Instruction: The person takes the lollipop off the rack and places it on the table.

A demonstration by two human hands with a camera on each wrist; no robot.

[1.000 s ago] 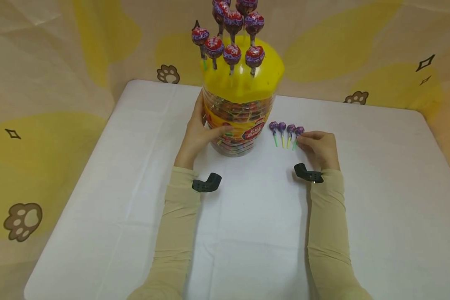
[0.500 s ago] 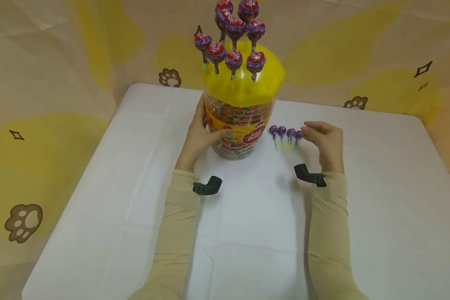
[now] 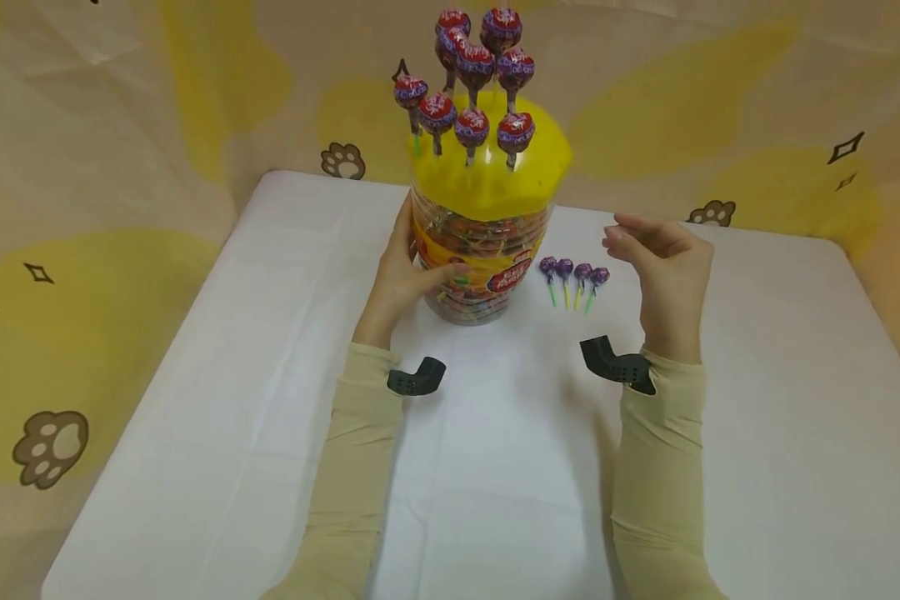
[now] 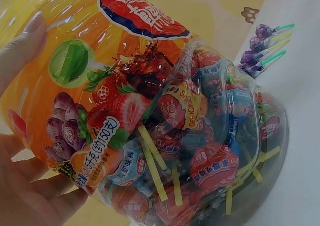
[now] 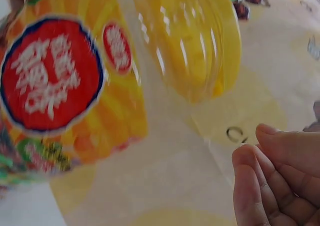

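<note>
My left hand [image 3: 397, 287] grips the side of a big clear jar [image 3: 483, 279] of wrapped lollipops, its thumb lying across the orange label. A yellow lid [image 3: 495, 187] tops the jar, and several red and purple lollipops [image 3: 515, 132] stand upright in it on their sticks. In the left wrist view, the jar [image 4: 215, 166] shows lollipops packed inside. My right hand [image 3: 671, 275] hangs above the table to the right of the jar, fingers loosely bent and holding nothing. The right wrist view shows its thumb and fingertips [image 5: 245, 156] beside the jar.
Several purple lollipops [image 3: 565, 268] with green and yellow sticks lie in a row on the white table [image 3: 510, 467], between the jar and my right hand. A cloth with yellow patches and paw prints [image 3: 667, 108] hangs behind the table.
My right hand has let go of the rightmost lollipop in the row and risen away from it, up and to the right. The left hand keeps its hold on the jar.
</note>
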